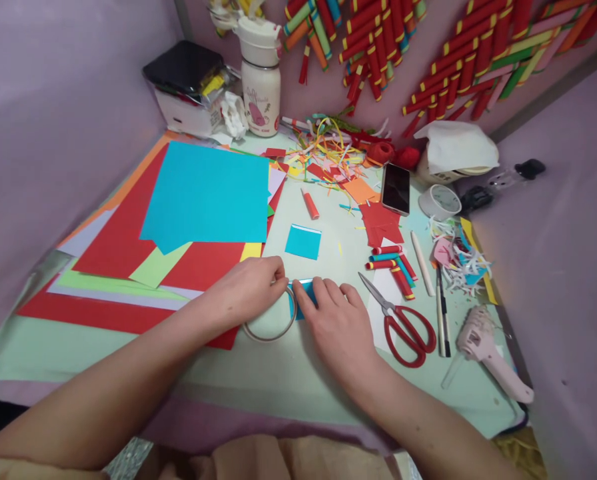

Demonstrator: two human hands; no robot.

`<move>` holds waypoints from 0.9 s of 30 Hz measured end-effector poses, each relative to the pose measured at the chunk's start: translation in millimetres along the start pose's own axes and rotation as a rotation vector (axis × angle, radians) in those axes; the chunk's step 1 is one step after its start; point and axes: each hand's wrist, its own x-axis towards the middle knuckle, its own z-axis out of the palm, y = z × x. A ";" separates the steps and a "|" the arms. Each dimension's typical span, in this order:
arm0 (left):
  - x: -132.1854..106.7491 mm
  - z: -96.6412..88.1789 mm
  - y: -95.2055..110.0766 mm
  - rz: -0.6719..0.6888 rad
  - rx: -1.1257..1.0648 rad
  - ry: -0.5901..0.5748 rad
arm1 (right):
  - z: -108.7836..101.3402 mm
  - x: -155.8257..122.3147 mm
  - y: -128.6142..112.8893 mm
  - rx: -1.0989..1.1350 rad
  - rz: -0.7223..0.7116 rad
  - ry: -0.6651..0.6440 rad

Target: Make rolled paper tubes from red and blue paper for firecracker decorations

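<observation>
A thin roll of tape (270,339) sits under my left hand (258,288), whose fingers are closed in a pinch at its upper edge. My right hand (336,317) lies with fingers stretched out over a small blue paper square (307,291), pressing it to the table. Much of that square is hidden by my fingers and the roll. Just beyond it lies another blue paper square (303,243) with a pale strip along its far edge. Farther off is a red glue-tube-like piece (310,205).
Large coloured sheets, a blue one (208,193) on top, cover the left. Red-handled scissors (403,327), rolled paper tubes (393,267), a pink glue gun (493,353) and a phone (396,189) lie to the right. A white bottle (261,93) and paper scraps (328,150) are behind.
</observation>
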 end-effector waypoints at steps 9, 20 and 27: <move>-1.4 1.2 1.0 0.004 -0.002 0.036 | -0.5 0.4 5.3 0.078 0.013 0.003; -3.9 0.3 -1.5 0.001 -0.040 0.018 | -13.0 -95.5 80.5 0.243 0.515 0.044; -4.9 -0.2 -0.7 0.003 -0.033 0.019 | -2.5 -109.5 89.3 0.187 0.529 -0.078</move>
